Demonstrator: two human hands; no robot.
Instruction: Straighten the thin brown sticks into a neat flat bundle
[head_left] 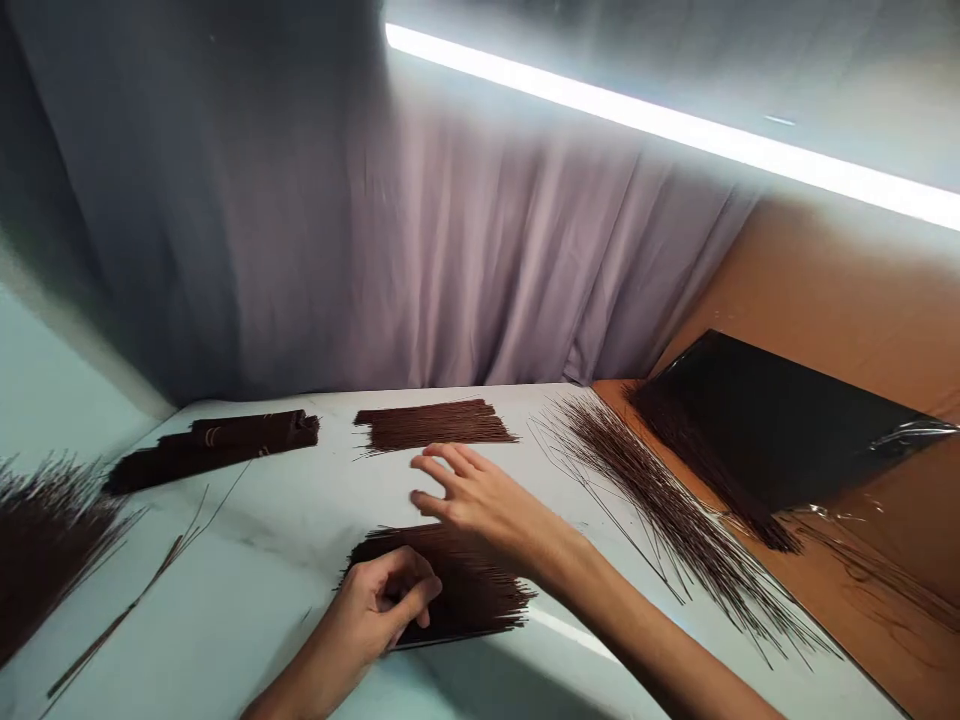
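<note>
My left hand (382, 600) is curled, thumb against the bent fingers, at the left part of a dark brown mat of thin sticks (480, 590) on the white table. Whatever is between those fingers, if anything, is too small to make out. Above the far side of that mat, my right hand (457, 487) reaches leftward with its fingers apart and nothing in them. Just beyond it lies a smaller flat bundle of brown sticks (435, 425). My right forearm hides part of the near mat.
Loose thin sticks (675, 500) are spread along the table's right edge. A rolled dark bundle (247, 440) lies at the back left. More sticks (52, 550) stand at the far left. A black sheet (787, 420) rests on the brown surface at right, before a grey curtain (480, 250).
</note>
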